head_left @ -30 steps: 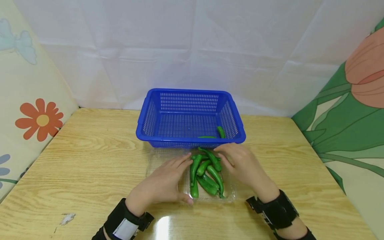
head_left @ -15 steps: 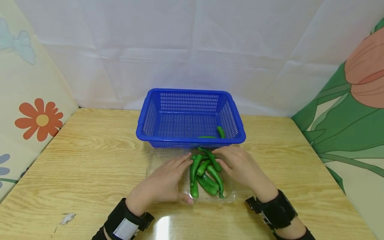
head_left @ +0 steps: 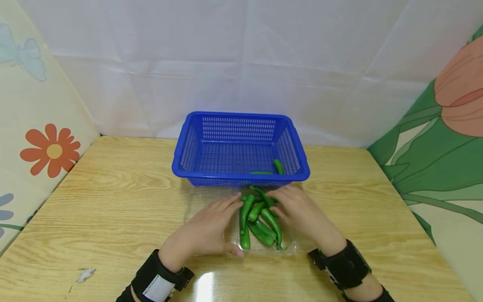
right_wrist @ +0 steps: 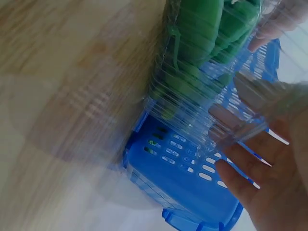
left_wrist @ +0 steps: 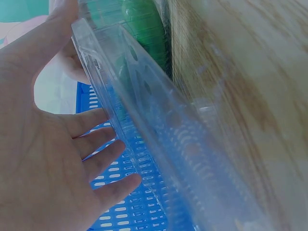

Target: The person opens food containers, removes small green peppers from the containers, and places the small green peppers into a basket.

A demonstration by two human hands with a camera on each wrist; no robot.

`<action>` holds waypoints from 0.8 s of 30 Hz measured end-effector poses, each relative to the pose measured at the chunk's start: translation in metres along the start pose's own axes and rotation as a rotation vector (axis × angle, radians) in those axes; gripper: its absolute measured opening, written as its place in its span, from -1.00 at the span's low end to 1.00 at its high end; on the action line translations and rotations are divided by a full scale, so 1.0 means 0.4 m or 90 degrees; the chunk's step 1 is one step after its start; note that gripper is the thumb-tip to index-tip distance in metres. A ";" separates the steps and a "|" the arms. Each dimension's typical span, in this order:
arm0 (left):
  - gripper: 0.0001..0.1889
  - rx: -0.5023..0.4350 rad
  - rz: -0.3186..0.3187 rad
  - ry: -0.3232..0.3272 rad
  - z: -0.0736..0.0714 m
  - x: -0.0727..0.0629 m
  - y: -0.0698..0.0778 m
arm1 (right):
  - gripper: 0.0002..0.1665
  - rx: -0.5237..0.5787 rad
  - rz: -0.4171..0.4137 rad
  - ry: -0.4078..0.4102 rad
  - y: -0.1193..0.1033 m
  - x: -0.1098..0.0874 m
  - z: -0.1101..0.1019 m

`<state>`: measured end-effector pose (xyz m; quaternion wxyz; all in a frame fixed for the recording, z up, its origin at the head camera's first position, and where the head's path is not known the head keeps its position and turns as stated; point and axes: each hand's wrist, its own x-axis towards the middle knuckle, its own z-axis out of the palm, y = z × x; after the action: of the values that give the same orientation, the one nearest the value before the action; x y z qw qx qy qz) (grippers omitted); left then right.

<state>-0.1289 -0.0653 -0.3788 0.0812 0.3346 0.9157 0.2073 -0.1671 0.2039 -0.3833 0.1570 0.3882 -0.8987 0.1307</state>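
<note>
Several green chili peppers [head_left: 271, 224] lie in a clear plastic clamshell box [head_left: 288, 247], its lid folded open to the left. My left hand [head_left: 203, 228] rests over the box's left side with fingers spread and straight; the left wrist view shows the fingertips [left_wrist: 113, 192] by the clear plastic wall. At the upper right of the pile, my right hand [head_left: 302, 212] has thumb and forefinger around the topmost chili pepper [head_left: 260, 193]. The other right fingers [right_wrist: 240, 178] hang outside the box wall in the right wrist view.
A blue perforated basket [head_left: 241, 176] stands right behind the box, with two green peppers [head_left: 278, 166] visible near its front right corner. The wooden table [head_left: 124, 201] meets a white cloth backdrop [head_left: 241, 63]. Flower-printed panels [head_left: 449, 167] flank both sides.
My right hand has moved a little left and down onto the topmost chili pepper, covering its right end. The left hand, box and basket stay where they were.
</note>
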 end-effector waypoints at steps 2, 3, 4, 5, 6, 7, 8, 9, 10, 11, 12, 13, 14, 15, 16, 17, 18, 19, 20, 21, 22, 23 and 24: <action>0.22 0.000 0.001 0.000 0.000 0.000 0.000 | -0.52 -0.007 0.009 -0.007 -0.003 0.000 0.002; 0.22 -0.001 0.000 0.000 0.000 -0.001 0.000 | -0.51 -0.010 0.014 -0.011 -0.005 0.000 0.002; 0.23 0.000 0.000 0.000 0.000 -0.001 0.000 | -0.51 -0.016 0.015 -0.011 -0.006 0.000 0.003; 0.23 -0.001 -0.001 0.000 0.001 -0.001 0.000 | -0.50 -0.021 0.016 -0.011 -0.007 0.000 0.003; 0.23 -0.003 -0.002 0.000 0.001 -0.001 0.000 | -0.49 -0.026 0.017 -0.010 -0.008 0.000 0.004; 0.23 -0.003 -0.002 0.000 0.001 -0.002 0.000 | -0.48 -0.031 0.016 -0.009 -0.009 0.000 0.005; 0.23 -0.004 -0.002 0.000 0.001 -0.002 0.000 | -0.46 -0.035 0.014 -0.008 -0.009 0.000 0.005; 0.23 -0.004 -0.002 0.001 0.001 -0.002 0.001 | -0.45 -0.040 0.014 -0.008 -0.010 0.000 0.005; 0.22 -0.003 -0.002 0.002 0.001 -0.002 0.000 | -0.44 -0.046 0.012 -0.009 -0.011 0.000 0.005; 0.22 -0.004 -0.002 0.002 0.001 -0.002 0.000 | -0.44 -0.051 0.011 -0.009 -0.013 0.000 0.005; 0.22 -0.004 -0.001 0.002 0.001 -0.002 0.001 | -0.43 -0.055 0.010 -0.009 -0.014 0.000 0.005; 0.22 -0.002 -0.001 0.002 0.001 -0.003 0.001 | -0.42 -0.060 0.009 -0.011 -0.016 0.000 0.005; 0.22 -0.002 -0.001 0.003 0.001 -0.002 0.000 | -0.41 -0.064 0.010 -0.012 -0.017 0.000 0.005; 0.22 -0.002 -0.001 0.003 0.000 -0.003 0.001 | -0.40 -0.068 0.012 -0.012 -0.018 0.000 0.006; 0.23 -0.002 0.000 0.003 0.001 -0.003 0.000 | -0.39 -0.070 0.014 -0.013 -0.019 -0.001 0.006; 0.23 -0.002 0.000 0.003 0.001 -0.003 0.000 | -0.38 -0.074 0.016 -0.012 -0.019 -0.001 0.007; 0.23 0.000 0.000 0.003 0.001 -0.002 0.000 | -0.36 -0.077 0.018 -0.012 -0.019 -0.002 0.009; 0.23 0.001 0.000 0.004 0.001 -0.002 0.000 | -0.35 -0.080 0.019 -0.013 -0.019 -0.002 0.010; 0.23 0.001 -0.001 0.003 0.002 -0.002 0.000 | -0.34 -0.080 0.021 -0.012 -0.018 -0.002 0.012; 0.24 0.003 -0.002 0.003 0.002 -0.002 0.000 | -0.33 -0.081 0.021 -0.011 -0.018 -0.003 0.013; 0.24 0.004 -0.003 0.001 0.002 -0.001 0.000 | -0.33 -0.081 0.023 -0.012 -0.018 -0.003 0.015; 0.24 0.005 -0.005 0.000 0.002 -0.001 0.001 | -0.32 -0.081 0.024 -0.012 -0.018 -0.003 0.016; 0.24 0.005 -0.006 -0.001 0.002 -0.001 0.001 | -0.32 -0.080 0.027 -0.014 -0.018 -0.003 0.017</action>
<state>-0.1282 -0.0651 -0.3792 0.0820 0.3307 0.9180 0.2032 -0.1622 0.1973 -0.3894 0.1685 0.3597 -0.9148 0.0729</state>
